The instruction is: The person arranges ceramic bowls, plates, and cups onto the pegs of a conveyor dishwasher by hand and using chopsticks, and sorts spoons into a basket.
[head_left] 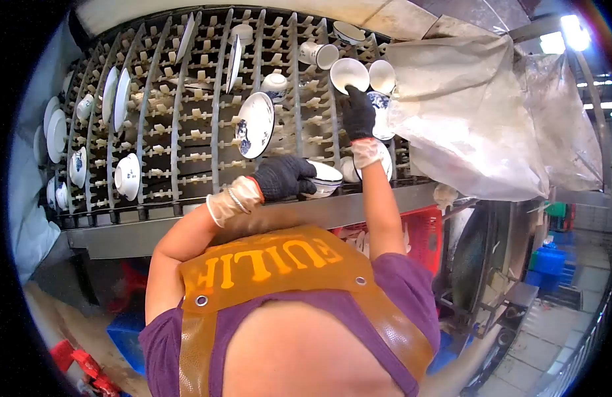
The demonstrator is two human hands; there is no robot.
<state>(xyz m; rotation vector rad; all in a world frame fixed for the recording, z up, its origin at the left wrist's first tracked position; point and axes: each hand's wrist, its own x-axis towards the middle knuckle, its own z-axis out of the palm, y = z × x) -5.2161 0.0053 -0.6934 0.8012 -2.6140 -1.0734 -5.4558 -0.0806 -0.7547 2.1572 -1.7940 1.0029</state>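
Note:
My left hand (284, 177), in a dark knit glove, is closed on a small stack of white bowls (326, 176) at the rack's near edge. Further out, my right hand (359, 116), gloved the same way, grips the lower rim of a white bowl (349, 71). Beside that bowl stand another white bowl (382, 76) and a blue-patterned bowl (380, 114). Below my right hand, a white dish (384, 163) is partly hidden by my forearm. An oval blue-and-white plate (256, 126) leans in the rack left of my hands.
The wide pegged conveyor rack (193, 152) carries several plates and bowls, such as a tilted bowl (127, 177) and an upright plate (121, 99). A plastic curtain (465, 112) hangs at the right end. A metal ledge (154, 231) runs along the front, with a red crate (425, 238) below.

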